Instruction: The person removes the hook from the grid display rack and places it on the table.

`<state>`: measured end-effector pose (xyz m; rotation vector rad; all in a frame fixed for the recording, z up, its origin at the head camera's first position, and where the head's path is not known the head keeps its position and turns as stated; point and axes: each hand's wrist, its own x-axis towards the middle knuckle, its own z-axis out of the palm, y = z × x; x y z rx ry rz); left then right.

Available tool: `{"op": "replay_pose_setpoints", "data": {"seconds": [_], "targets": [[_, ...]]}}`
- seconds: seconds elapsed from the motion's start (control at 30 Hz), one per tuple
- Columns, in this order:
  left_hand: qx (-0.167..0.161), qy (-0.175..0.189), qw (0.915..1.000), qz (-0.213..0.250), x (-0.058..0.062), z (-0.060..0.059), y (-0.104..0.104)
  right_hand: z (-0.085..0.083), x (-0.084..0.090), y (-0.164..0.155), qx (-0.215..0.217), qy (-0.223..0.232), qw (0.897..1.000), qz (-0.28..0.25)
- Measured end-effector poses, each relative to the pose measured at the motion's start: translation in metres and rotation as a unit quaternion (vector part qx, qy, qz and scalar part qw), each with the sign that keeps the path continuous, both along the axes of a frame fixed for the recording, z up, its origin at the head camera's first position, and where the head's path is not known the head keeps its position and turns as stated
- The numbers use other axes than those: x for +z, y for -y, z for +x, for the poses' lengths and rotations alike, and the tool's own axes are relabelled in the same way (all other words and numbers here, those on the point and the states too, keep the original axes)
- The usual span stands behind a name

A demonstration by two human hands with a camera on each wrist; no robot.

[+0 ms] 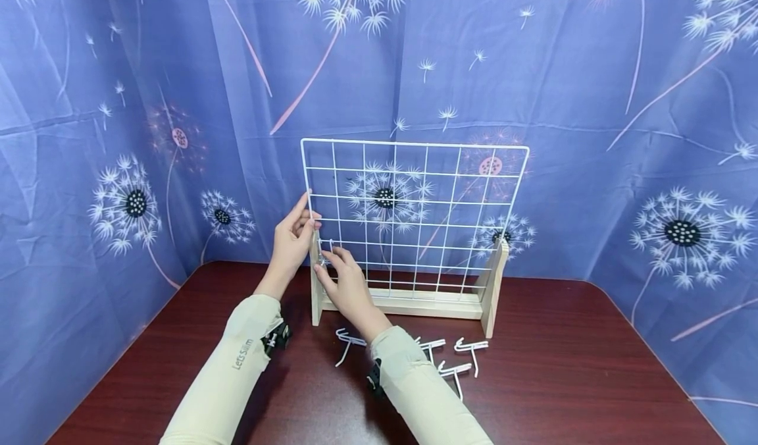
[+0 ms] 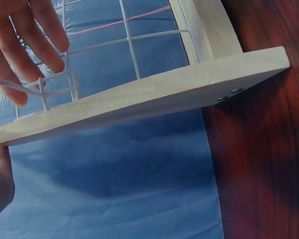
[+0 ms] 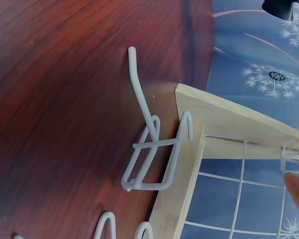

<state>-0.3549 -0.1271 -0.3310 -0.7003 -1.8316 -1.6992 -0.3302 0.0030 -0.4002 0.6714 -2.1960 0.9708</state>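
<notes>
A white wire grid panel (image 1: 411, 201) stands upright in a light wooden stand (image 1: 408, 307). My left hand (image 1: 291, 244) holds the panel's left edge, just above the stand's left side post (image 1: 316, 293). Low on that same side, my right hand (image 1: 348, 286) pinches a white wire hook (image 2: 60, 92) against the grid. In the left wrist view the hook's frame lies over the grid wires beside the wooden post, with right-hand fingers (image 2: 40, 42) around it. The right wrist view catches only fingertips (image 3: 296, 186) at the hook.
Several more white wire hooks lie on the dark red wooden table (image 1: 562, 353) before the stand: one hook (image 1: 349, 343) left of my right forearm, others (image 1: 472, 346) right of it. A blue dandelion-print curtain (image 1: 568, 103) hangs behind and at both sides.
</notes>
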Motion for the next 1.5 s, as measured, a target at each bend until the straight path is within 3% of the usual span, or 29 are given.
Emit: {"op": "replay_pose_setpoints", "data": {"seconds": [0.4,0.8,1.5], "targets": [[-0.006,-0.001,0.9999,0.009,0.0003,0.0003,-0.0011,-0.0002,-0.0009,0.0014,-0.032,-0.007,0.999,0.018],[0.002,0.001,1.0,0.002,0.0007,0.0006,-0.0003,-0.0034,-0.0035,0.0022,-0.043,-0.079,0.996,0.02],[-0.005,0.004,1.0,0.004,0.0004,0.0014,-0.0002,-0.0057,-0.0015,-0.0021,-0.047,-0.152,0.987,0.018]]}}
